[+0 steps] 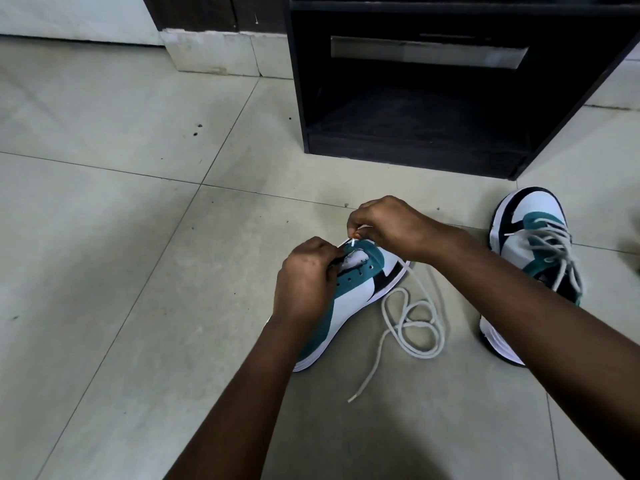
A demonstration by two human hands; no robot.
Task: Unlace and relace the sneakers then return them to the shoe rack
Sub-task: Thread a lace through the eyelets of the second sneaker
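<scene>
Pale grey-green glossy tiled floor (121,209) spreads wide, dark grout lines crossing it, small dark specks scattered about. At the back runs a white wall base (69,19), beside a chipped white tiled plinth (211,53).

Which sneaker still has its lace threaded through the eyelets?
The right sneaker, standing untouched near the shoe rack. The one under both hands has bare eyelets, its lace mostly loose on the floor, one tip pinched by the right hand.
</scene>
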